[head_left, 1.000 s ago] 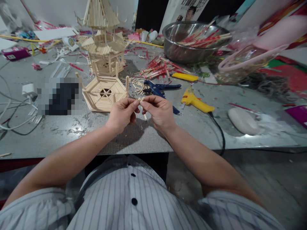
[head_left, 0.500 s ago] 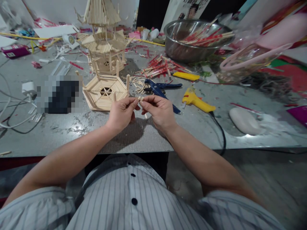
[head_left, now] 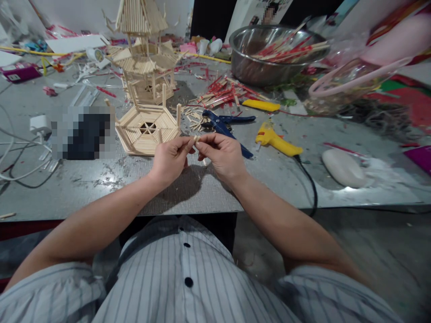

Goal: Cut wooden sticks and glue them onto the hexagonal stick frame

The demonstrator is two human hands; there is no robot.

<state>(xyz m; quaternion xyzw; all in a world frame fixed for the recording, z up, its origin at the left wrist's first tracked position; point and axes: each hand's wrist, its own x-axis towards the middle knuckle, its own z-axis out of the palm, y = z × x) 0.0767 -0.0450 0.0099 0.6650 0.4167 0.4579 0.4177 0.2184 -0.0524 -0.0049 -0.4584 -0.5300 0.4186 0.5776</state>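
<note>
Short pale wooden stick pieces (head_left: 196, 139) are pinched between the fingertips of my left hand (head_left: 170, 160) and my right hand (head_left: 224, 156), which meet just above the table. Both hands are closed, and the fingers cover most of the pieces, so their number is unclear. Just left of my hands sits a hexagonal stick base (head_left: 138, 143) with upright posts. Behind it rises a tiered stick pagoda (head_left: 143, 60). Beyond my right hand lies a blue-handled cutting tool (head_left: 224, 128). A yellow glue gun (head_left: 279, 142) rests to the right.
A steel bowl (head_left: 249, 67) with red-wrapped sticks stands at the back right. Loose cut sticks (head_left: 193, 117) and a yellow-handled tool (head_left: 261, 106) lie beyond my hands. A grey stone-like object (head_left: 343, 168) is at right; white cables (head_left: 20, 172) and a charger (head_left: 39, 124) at left.
My hands stay together in almost the same spot, with only slight finger movement on the stick pieces. The view has shifted slightly.
</note>
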